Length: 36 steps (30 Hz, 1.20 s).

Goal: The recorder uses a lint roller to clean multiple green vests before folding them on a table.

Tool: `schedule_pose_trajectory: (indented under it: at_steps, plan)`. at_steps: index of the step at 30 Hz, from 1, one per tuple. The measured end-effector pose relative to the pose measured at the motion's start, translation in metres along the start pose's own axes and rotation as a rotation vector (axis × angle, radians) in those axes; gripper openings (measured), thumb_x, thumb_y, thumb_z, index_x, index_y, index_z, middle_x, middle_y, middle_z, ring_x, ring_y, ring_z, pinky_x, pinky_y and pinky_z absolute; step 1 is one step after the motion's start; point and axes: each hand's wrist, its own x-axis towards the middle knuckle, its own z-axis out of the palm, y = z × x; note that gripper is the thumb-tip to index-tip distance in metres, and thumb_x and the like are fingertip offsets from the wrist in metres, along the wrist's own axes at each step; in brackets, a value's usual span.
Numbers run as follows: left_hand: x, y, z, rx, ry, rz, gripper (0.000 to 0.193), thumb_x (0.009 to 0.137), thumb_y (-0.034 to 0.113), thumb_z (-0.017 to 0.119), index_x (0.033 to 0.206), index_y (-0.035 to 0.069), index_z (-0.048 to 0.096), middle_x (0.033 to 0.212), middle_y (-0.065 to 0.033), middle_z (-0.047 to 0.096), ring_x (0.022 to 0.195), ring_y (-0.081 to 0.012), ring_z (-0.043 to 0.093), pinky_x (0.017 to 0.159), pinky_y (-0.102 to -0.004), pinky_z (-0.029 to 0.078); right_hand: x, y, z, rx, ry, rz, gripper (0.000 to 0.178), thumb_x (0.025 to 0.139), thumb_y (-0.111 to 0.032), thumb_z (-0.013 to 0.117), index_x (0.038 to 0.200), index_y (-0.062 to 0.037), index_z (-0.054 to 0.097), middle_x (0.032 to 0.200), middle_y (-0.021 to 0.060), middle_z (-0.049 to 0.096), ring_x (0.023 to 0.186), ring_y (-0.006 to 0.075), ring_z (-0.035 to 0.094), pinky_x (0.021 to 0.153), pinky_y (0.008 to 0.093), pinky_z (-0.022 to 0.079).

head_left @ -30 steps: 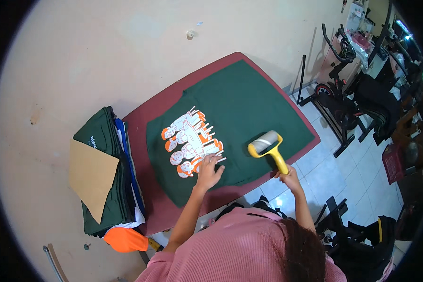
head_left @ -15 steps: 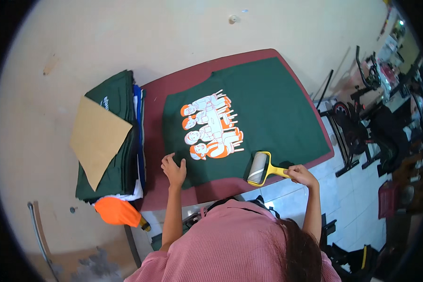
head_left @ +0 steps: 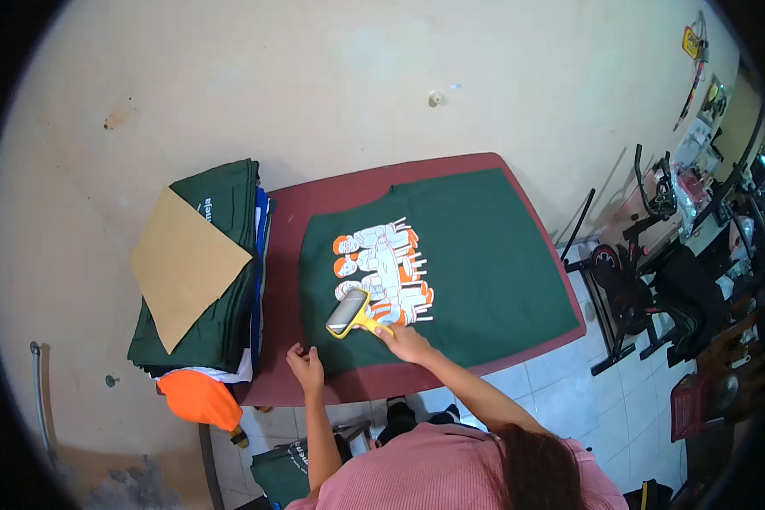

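Now: right hand [head_left: 406,343] closed round yellow lint roller [head_left: 349,313], roller head on green shirt [head_left: 484,263] at the print's near-left edge. Left hand [head_left: 307,367] flat, empty, pressing the table [head_left: 285,340] left of the shirt.

The stack of folded shirts [head_left: 221,289] left of the green shirt [head_left: 476,263] is half covered by a brown cardboard sheet [head_left: 183,265], so the count of garments cannot be told. The yellow roller [head_left: 348,313] hides part of the printed figures [head_left: 382,268]. The print's fine detail is too small to read. The person's lap leaves the lower edge.
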Motion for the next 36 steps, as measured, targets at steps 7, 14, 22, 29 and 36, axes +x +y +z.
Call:
schedule_pose_trajectory:
  at_steps: [7, 14, 22, 29, 36]
  plan:
    - [0.016, -0.031, -0.009, 0.052, -0.322, -0.077, 0.035, 0.07, 0.012, 0.063, 0.098, -0.002, 0.048, 0.072, -0.0112, 0.053, 0.065, -0.0209, 0.053, 0.062, -0.0299, 0.044, -0.075, 0.063, -0.071, 0.452, -0.362, 0.158, 0.047, 0.082, -0.053, 0.044, 0.068, -0.0085, 0.048, 0.052, -0.0059, 0.037, 0.042, 0.0043, 0.032, 0.038, 0.0195, 0.024]
    - [0.023, -0.006, -0.02, 0.082, -0.494, -0.037, 0.027, 0.072, 0.006, 0.062, 0.093, -0.003, 0.048, 0.075, -0.0087, 0.057, 0.058, -0.0126, 0.053, 0.044, -0.0256, 0.043, -0.188, 0.126, -0.129, 0.609, -0.318, 0.429, 0.049, 0.08, -0.052, 0.047, 0.082, -0.0041, 0.055, 0.054, -0.002, 0.041, 0.043, 0.005, 0.035, 0.039, 0.0189, 0.027]
    - [0.034, 0.01, -0.026, 0.041, -0.547, -0.286, 0.029, 0.076, 0.015, 0.06, 0.095, -0.004, 0.048, 0.075, -0.0089, 0.056, 0.056, -0.0115, 0.052, 0.046, -0.0252, 0.043, -0.089, 0.04, -0.107, 0.335, -0.415, 0.228, 0.05, 0.083, -0.053, 0.04, 0.074, -0.0049, 0.052, 0.05, -0.0028, 0.039, 0.042, 0.0055, 0.033, 0.038, 0.021, 0.027]
    - [0.067, 0.016, -0.018, 0.011, -0.322, 0.004, 0.024, 0.079, 0.012, 0.054, 0.1, 0.0, 0.05, 0.088, -0.0101, 0.056, 0.072, -0.0158, 0.055, 0.064, -0.027, 0.045, 0.037, -0.034, -0.011, 0.17, -0.255, -0.055, 0.07, 0.082, -0.061, 0.024, 0.065, 0.0009, 0.05, 0.06, 0.0111, 0.053, 0.051, 0.0227, 0.052, 0.053, 0.0374, 0.042]
    - [0.127, 0.034, 0.033, 0.125, -0.386, 0.384, 0.027, 0.073, 0.002, 0.048, 0.1, 0.002, 0.052, 0.105, -0.0141, 0.052, 0.096, -0.0277, 0.049, 0.085, -0.0347, 0.037, -0.005, -0.004, -0.031, 0.433, -0.284, 0.061, 0.051, 0.084, -0.052, 0.038, 0.062, -0.0064, 0.045, 0.051, -0.0023, 0.037, 0.044, 0.0072, 0.033, 0.043, 0.0232, 0.03]
